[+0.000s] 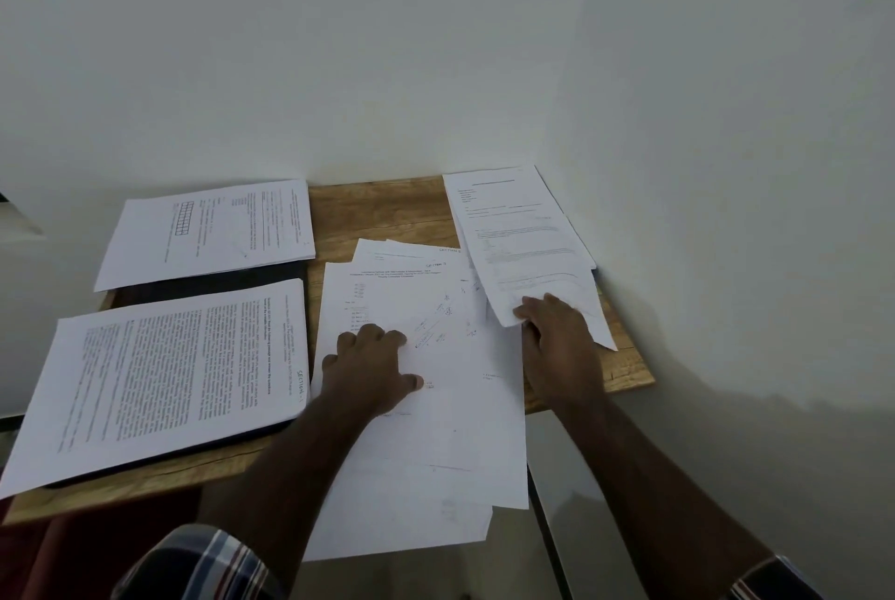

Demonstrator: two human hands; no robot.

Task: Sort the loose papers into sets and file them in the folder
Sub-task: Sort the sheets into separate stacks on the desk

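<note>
Pinning the loose papers overhanging the tabletop's front edge with curled left hand fingers, while the right hand pinches a sheet near the right edge, risks sliding unsupported pages off.

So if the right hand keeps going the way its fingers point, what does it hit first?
The right hand already grips the near edge of the far-right paper set; beyond that set, probably the wall.
</note>
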